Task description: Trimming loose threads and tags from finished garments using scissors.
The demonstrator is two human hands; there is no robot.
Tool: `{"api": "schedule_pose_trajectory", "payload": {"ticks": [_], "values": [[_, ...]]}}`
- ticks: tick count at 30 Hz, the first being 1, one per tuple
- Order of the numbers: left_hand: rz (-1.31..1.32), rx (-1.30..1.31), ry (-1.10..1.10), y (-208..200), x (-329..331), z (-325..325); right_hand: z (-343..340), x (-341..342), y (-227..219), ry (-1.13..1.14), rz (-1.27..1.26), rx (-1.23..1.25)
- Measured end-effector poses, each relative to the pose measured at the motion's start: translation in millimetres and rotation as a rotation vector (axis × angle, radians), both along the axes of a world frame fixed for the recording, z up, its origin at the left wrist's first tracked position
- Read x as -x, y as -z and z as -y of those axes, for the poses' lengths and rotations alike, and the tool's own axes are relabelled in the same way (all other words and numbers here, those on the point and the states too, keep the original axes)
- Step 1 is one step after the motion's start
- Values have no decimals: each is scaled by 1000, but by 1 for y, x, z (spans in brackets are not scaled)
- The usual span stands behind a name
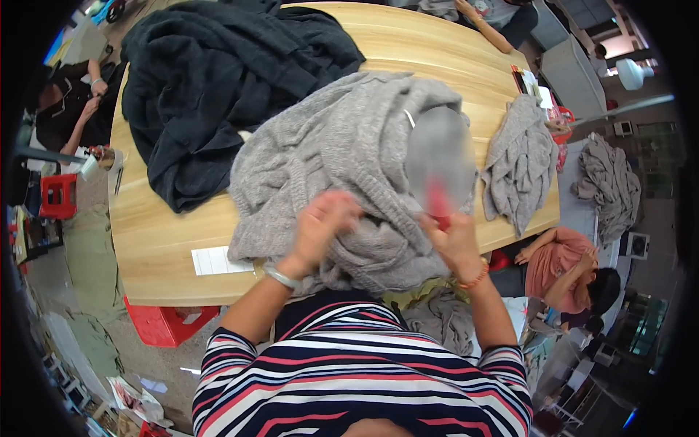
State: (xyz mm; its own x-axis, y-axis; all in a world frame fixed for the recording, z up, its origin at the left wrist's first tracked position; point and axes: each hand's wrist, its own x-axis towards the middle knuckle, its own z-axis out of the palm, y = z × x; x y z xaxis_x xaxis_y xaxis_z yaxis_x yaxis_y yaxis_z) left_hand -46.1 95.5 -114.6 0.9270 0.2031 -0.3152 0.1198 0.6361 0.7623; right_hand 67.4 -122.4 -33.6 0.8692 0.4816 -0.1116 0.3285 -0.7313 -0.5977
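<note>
A heap of grey knitted fabric (313, 146), apparently a sweater, lies bunched on the table in front of me. My left hand (324, 222), a bangle at its wrist, is over the near part of this knit; its bent fingers are smeared by motion. My right hand (451, 237), with an orange beaded bracelet, is closed round a red-handled tool (439, 211) at the right edge of the heap. A smooth grey blur covers the tool's far end, so its kind cannot be made out. A white tag or strip (410, 119) shows on the knit near the blur.
Dark knitwear (211, 80) is piled at the far left of the wooden table (167, 251). A white paper (222, 261) lies near its front edge. Another grey knit (520, 160) rests at the right. Red stools (164, 324) and several seated people are around the table.
</note>
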Motion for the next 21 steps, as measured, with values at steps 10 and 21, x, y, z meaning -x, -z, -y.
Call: {"api": "schedule_pose_trajectory", "payload": {"ticks": [10, 21], "values": [[-10, 531, -178, 11, -113, -16, -25, -41, -15, -11, -395, -215], [151, 354, -154, -69, -265, 62, 182, 48, -86, 255, -126, -717]]}}
